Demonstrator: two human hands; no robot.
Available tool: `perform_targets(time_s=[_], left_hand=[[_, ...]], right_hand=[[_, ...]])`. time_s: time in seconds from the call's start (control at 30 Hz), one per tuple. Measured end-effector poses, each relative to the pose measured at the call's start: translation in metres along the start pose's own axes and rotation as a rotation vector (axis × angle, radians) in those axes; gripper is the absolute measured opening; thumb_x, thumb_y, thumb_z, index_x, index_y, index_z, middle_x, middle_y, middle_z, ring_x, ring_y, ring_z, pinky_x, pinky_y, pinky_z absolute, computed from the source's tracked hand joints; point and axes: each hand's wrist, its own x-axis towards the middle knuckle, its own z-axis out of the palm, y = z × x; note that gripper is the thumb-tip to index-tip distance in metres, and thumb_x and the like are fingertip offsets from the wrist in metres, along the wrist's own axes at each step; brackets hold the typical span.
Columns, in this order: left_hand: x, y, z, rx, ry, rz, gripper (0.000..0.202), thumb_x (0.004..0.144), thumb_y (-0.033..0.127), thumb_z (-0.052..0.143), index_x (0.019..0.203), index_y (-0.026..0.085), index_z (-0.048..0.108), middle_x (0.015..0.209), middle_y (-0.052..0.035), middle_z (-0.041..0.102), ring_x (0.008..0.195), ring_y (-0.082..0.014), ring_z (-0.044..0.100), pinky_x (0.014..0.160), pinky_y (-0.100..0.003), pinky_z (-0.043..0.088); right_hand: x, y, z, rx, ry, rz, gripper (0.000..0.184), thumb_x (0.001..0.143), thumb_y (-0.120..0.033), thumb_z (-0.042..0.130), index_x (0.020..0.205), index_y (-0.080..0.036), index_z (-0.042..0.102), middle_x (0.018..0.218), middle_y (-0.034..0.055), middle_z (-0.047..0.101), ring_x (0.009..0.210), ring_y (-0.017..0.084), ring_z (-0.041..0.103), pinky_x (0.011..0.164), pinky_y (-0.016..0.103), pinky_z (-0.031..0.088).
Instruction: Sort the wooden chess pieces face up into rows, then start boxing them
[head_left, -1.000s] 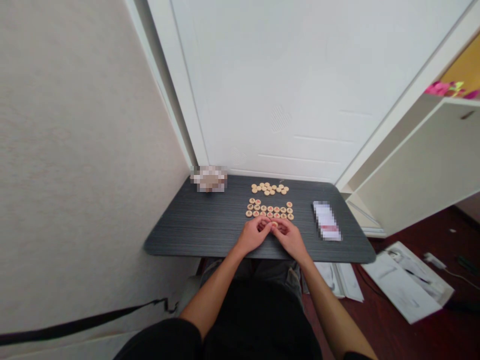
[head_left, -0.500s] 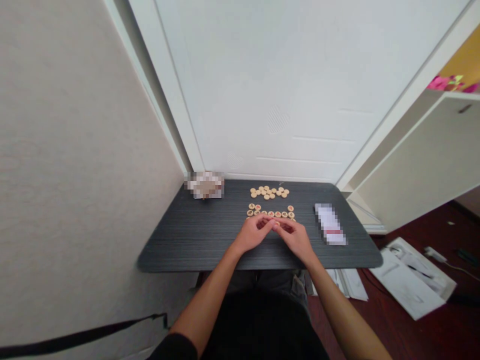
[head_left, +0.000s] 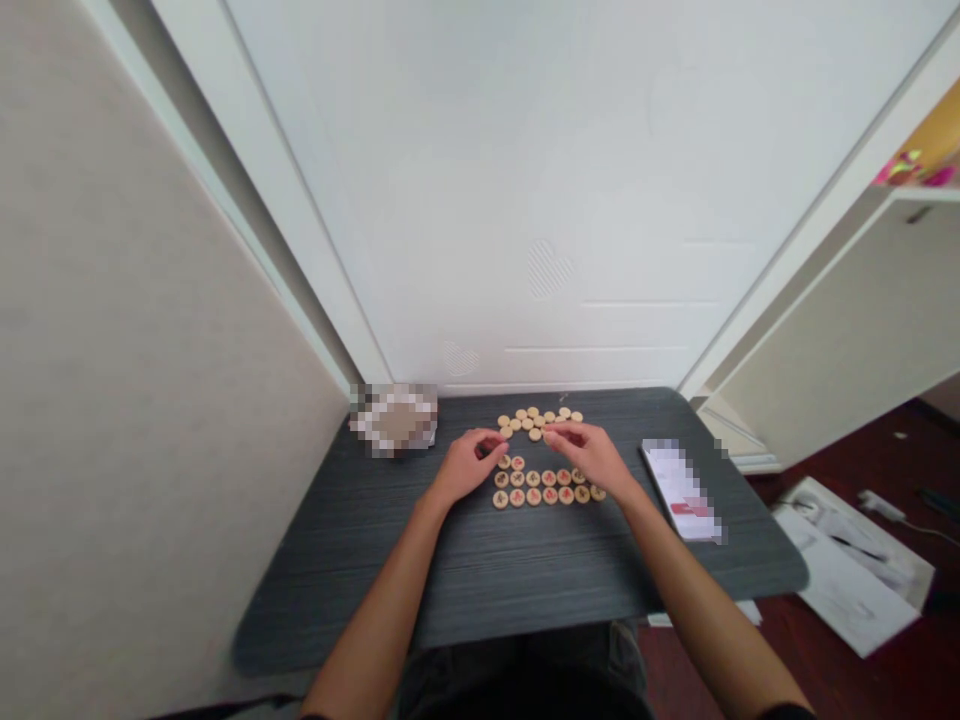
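Round wooden Chinese chess pieces lie on the dark table (head_left: 360, 540). Face-down ones form a loose cluster (head_left: 521, 414) at the back. Nearer me, face-up pieces with red or black characters stand in rows (head_left: 533, 496). My left hand (head_left: 466, 465) is curled at the cluster's left end, thumb and fingertips close together; whether a piece is between them is too small to tell. My right hand (head_left: 589, 458) pinches at a face-down piece (head_left: 546, 431) on the cluster's front edge. Its fingers and palm hide pieces at the right.
A phone (head_left: 681, 490), partly blurred, lies on the right of the table. A blurred packet-like object (head_left: 397, 418) sits at the back left. A white panel (head_left: 525, 200) rises behind the table, and a wall (head_left: 150, 400) stands to the left.
My hands, together over the front rows before, have parted and moved forward to the face-down cluster. The front rows now show more fully. The camera view has shifted.
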Motion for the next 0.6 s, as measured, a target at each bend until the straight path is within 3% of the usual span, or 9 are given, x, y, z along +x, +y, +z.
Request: perform_targets(time_s=[0.1,0.23,0.4,0.6], left_hand=[[0.004,-0.003,0.004,0.043,-0.059,0.058,0.022,0.088,0.042,0.067,0.098,0.024,0.075,0.094,-0.0032,0.074,0.086,-0.0190,0.065,0.079,-0.032,0.051],[0.006,-0.005,0.006,0.086,-0.091,0.088,0.020,0.086,0.043,0.070,0.096,0.026,0.076,0.094,-0.0025,0.074,0.088,-0.0194,0.063,0.082,-0.033,0.049],[0.006,-0.007,0.006,0.118,-0.104,0.075,0.021,0.084,0.045,0.073,0.094,0.027,0.076,0.090,-0.0013,0.073,0.086,-0.0191,0.061,0.080,-0.032,0.048],[0.006,-0.007,0.006,0.134,-0.107,0.060,0.015,0.089,0.041,0.068,0.093,0.028,0.075,0.089,-0.0006,0.072,0.084,-0.0182,0.061,0.082,-0.032,0.048]], right_hand=[[0.017,0.004,0.002,0.042,-0.042,-0.006,0.032,0.089,-0.045,0.066,0.110,-0.022,0.075,0.112,0.0076,0.074,0.092,0.020,0.071,0.084,0.032,0.056],[0.033,0.011,0.006,0.107,-0.166,0.032,0.031,0.089,-0.043,0.066,0.109,-0.020,0.072,0.104,0.0064,0.074,0.085,0.018,0.072,0.079,0.031,0.057],[0.042,0.016,0.011,-0.091,-0.236,0.026,0.019,0.086,-0.036,0.070,0.096,-0.021,0.074,0.086,0.0016,0.074,0.075,0.015,0.068,0.071,0.026,0.053],[0.035,0.014,0.022,-0.205,-0.254,0.071,0.007,0.085,-0.025,0.068,0.086,-0.020,0.071,0.078,0.0002,0.074,0.071,0.014,0.066,0.066,0.023,0.049]])
